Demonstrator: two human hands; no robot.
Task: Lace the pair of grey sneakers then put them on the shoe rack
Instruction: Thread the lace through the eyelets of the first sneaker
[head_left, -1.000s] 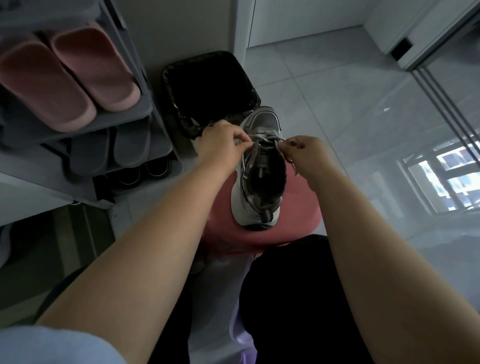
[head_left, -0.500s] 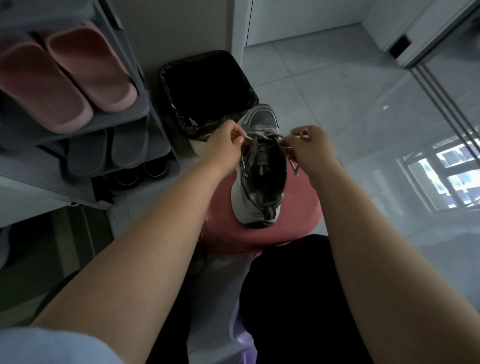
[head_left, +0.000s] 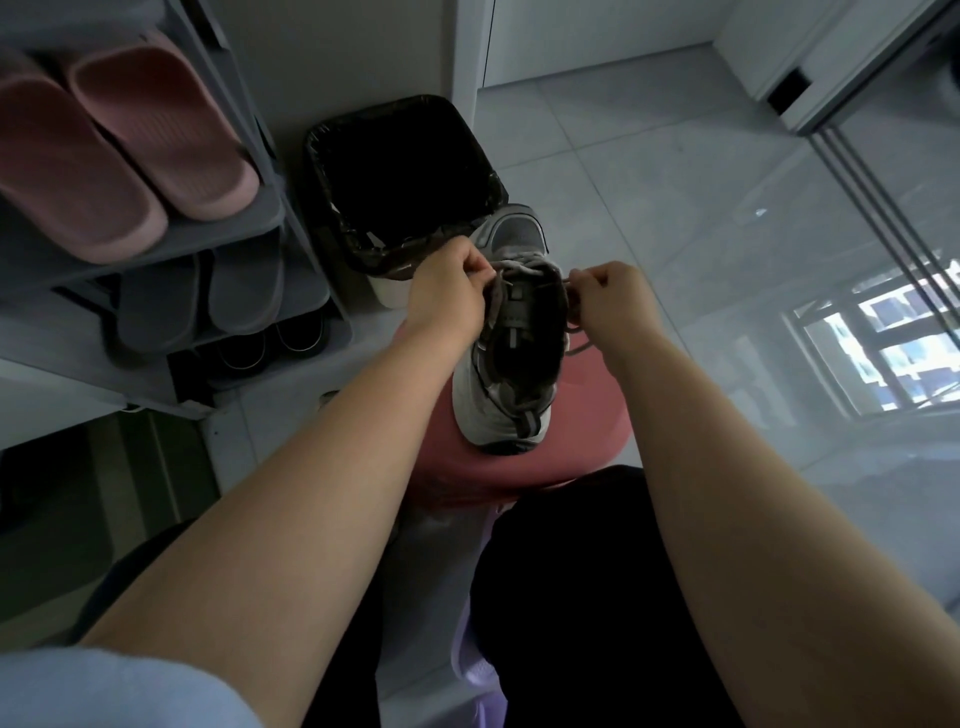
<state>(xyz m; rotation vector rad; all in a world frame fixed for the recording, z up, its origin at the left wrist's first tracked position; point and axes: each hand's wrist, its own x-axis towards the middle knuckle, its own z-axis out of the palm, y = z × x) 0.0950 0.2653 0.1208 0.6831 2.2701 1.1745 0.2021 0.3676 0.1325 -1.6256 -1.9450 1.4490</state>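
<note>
One wide-angle camera, worn on the person's head, faces forward and steeply down, close above the grey mesh sneaker (head_left: 511, 400) on the round pink plastic stool (head_left: 592, 426), pale tiled floor (head_left: 649, 156) beyond.

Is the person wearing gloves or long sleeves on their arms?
No gloves: the left hand and right hand are bare, and so are both forearms, with no watch or bracelet showing. A light blue sleeve covers only the top of the left arm.

I've got both arms stretched forward, my left hand (head_left: 449, 300) and right hand (head_left: 614, 301) level, fingers curled, each pinching the lace (head_left: 522, 266).
</note>
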